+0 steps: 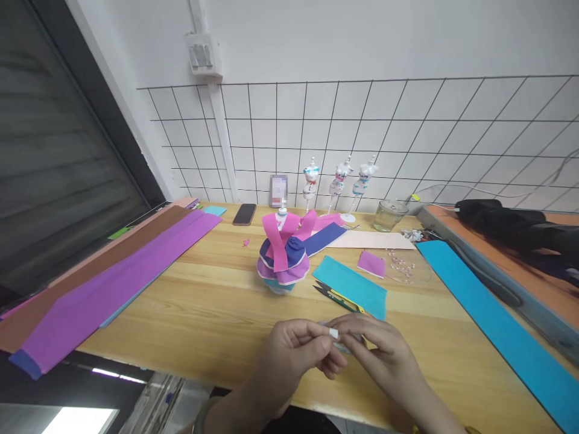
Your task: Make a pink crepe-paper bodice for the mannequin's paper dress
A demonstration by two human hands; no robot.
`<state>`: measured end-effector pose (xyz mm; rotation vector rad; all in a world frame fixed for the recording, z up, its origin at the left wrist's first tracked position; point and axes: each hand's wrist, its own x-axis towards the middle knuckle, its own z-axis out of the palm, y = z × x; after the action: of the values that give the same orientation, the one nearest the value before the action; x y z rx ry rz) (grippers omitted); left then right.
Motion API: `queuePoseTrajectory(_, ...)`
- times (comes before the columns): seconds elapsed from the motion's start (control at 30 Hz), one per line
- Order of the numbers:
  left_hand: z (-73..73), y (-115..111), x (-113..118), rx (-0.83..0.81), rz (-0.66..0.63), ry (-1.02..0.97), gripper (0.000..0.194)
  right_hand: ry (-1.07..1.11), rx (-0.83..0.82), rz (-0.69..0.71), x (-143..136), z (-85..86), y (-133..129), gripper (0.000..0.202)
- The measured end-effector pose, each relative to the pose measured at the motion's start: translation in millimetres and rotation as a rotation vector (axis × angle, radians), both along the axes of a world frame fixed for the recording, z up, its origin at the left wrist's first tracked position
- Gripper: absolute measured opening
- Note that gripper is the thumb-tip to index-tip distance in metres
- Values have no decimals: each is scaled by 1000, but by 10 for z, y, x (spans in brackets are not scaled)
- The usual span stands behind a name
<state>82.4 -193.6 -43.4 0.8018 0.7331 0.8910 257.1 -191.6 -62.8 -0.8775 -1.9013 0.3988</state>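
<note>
My left hand [296, 355] pinches a small white piece [333, 333], perhaps tape or paper, between thumb and forefinger. Close against it, my right hand [384, 346] has its fingers bent together over something pale that is mostly hidden. Both hands are above the front part of the table. Beyond them stands a small dress form in a layered pink, navy and purple dress [284, 265], with a pink strip [280, 247] crossing its front. Yellow-handled thread snips [339, 296] lie just past my right hand, against a turquoise fabric piece [350, 283].
Long purple and brown strips [113, 283] lie along the left side, a blue strip [493, 325] on the right. At the back are a phone [245, 214], several white mini dress forms [341, 175] and a glass jar [390, 216]. Small gems [402, 265] lie right of a purple square [371, 263].
</note>
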Motion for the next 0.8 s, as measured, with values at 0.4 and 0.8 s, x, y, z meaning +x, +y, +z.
queuePoseTrajectory(0.4, -96, 16, 23, -2, -5, 45, 21, 112, -101, -171, -64, -127, -67, 28)
queuePoseTrajectory(0.8, -251, 87, -7, 181, -6, 213, 13, 302, -495, -128, 16, -408, -156, 38)
